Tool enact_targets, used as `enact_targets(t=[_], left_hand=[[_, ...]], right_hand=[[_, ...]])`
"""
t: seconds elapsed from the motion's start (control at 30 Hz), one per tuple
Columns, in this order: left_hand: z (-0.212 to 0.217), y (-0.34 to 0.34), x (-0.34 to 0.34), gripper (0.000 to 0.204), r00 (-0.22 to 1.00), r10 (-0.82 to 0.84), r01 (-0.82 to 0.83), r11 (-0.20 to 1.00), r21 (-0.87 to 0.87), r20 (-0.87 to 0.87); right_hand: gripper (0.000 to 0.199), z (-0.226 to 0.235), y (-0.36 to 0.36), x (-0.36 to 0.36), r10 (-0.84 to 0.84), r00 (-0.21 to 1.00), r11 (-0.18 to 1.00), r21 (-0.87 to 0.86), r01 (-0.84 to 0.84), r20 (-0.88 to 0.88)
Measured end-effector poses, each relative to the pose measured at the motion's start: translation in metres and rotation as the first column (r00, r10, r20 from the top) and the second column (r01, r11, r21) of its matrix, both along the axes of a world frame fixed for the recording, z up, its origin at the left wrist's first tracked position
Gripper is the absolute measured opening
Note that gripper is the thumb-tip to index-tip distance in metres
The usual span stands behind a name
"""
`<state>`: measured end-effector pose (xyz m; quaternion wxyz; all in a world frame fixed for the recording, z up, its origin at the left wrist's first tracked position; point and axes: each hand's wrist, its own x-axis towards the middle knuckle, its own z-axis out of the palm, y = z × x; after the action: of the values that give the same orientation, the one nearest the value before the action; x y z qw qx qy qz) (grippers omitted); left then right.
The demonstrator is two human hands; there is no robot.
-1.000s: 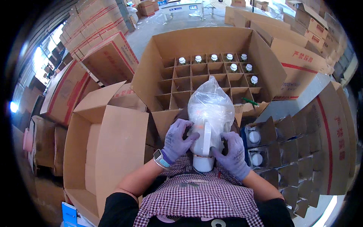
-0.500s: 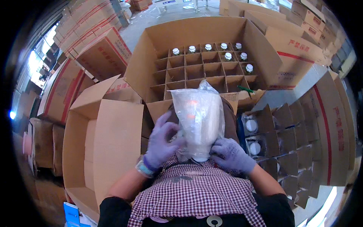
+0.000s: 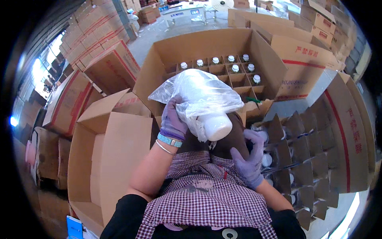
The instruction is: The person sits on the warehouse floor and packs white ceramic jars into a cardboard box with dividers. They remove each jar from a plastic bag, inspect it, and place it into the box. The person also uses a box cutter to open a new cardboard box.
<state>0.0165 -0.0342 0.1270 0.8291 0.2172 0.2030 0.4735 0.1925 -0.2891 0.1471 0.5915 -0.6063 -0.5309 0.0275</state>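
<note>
A white-capped bottle (image 3: 218, 127) in a clear plastic bag (image 3: 195, 89) lies tilted above my lap, cap end toward me. My left hand (image 3: 174, 120), in a purple glove, is closed on its left side; some fingers are hidden behind the bag. My right hand (image 3: 250, 161), gloved alike, is open with fingers apart and holds nothing. It hovers beside the divided carton (image 3: 296, 148) on the right, where several white-capped bottles stand in cells. Past the bagged bottle is a larger open carton (image 3: 199, 42) with cardboard dividers and several white-capped bottles at its far and right sides.
An open carton (image 3: 124, 159) stands at my left, its flap raised. A green object (image 3: 253, 100) lies at the larger carton's near right corner. Tall flaps (image 3: 343, 139) rise at the far right. Stacked cartons (image 3: 93, 36) stand at the back left, and a blue item (image 3: 75, 228) sits lower left.
The bagged bottle has tipped from upright-looking to slanted, its cap swinging up and right. My left hand has closed on it. My right hand has let go and moved right and slightly down.
</note>
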Motion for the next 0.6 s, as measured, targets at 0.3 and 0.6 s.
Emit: enact_targets(t=[0.3,0.6], left_hand=[[0.04,-0.002,-0.014,0.045,0.971,0.176,-0.176,0.984,-0.011,0.161],[0.07,-0.029,-0.04,0.05,0.878,0.457,-0.396,0.86,0.321,-0.142]], right_hand=[[0.058,0.029,0.044,-0.056,0.352,0.901,0.923,-0.068,-0.38,-0.252],[0.037,0.041,0.116,-0.091,0.388,0.841,0.909,-0.309,-0.281,0.378]])
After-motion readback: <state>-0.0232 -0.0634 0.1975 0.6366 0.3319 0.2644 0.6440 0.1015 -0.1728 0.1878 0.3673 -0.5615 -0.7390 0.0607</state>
